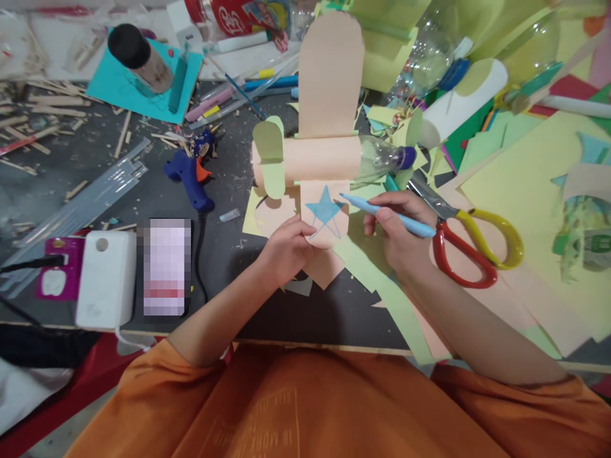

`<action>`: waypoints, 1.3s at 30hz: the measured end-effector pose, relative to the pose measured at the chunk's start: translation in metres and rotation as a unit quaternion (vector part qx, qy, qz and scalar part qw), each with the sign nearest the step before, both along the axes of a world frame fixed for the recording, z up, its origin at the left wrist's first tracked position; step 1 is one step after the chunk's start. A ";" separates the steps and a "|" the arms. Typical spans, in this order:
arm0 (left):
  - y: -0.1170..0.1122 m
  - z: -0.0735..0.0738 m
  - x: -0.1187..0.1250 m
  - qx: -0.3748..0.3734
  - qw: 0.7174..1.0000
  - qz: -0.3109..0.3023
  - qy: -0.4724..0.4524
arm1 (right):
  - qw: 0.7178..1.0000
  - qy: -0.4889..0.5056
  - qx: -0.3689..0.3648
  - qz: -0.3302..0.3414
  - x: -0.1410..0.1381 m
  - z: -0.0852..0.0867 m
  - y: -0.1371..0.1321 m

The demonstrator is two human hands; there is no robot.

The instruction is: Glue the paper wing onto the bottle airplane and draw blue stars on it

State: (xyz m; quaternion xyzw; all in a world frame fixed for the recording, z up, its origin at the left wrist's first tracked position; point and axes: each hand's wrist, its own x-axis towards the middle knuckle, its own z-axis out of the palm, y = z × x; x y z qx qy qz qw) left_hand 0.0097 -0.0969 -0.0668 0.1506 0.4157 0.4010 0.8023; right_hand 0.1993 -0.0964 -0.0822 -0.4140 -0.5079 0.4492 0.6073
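Observation:
A plastic bottle wrapped in peach paper [317, 159] lies across the table like a plane, with a long peach wing [329, 70] pointing away and a near wing bearing a blue star [325, 213]. Pale green paper fins [270, 156] sit at its left end. My left hand [286, 248] pinches the near wing's lower left edge. My right hand [401, 232] grips a light blue pen [382, 211], its tip touching the wing just right of the star.
Red and yellow scissors [470, 245] lie right of my right hand on yellow and green paper sheets [520, 191]. A blue glue gun [191, 178], glue sticks [81, 203], a white charger [107, 277], a phone [166, 267] and wood scraps lie at left.

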 end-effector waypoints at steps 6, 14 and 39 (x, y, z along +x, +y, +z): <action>0.001 0.002 0.000 -0.012 1.000 0.009 -0.022 | 0.999 -0.005 -0.037 0.005 -0.004 0.004 -0.007; 0.000 -0.003 -0.001 -0.005 1.000 -0.022 0.001 | 0.997 -0.030 -0.064 0.036 -0.006 0.000 -0.014; 0.004 0.000 0.009 0.006 0.999 -0.009 -0.035 | 0.994 -0.086 -0.004 0.072 -0.010 0.003 -0.017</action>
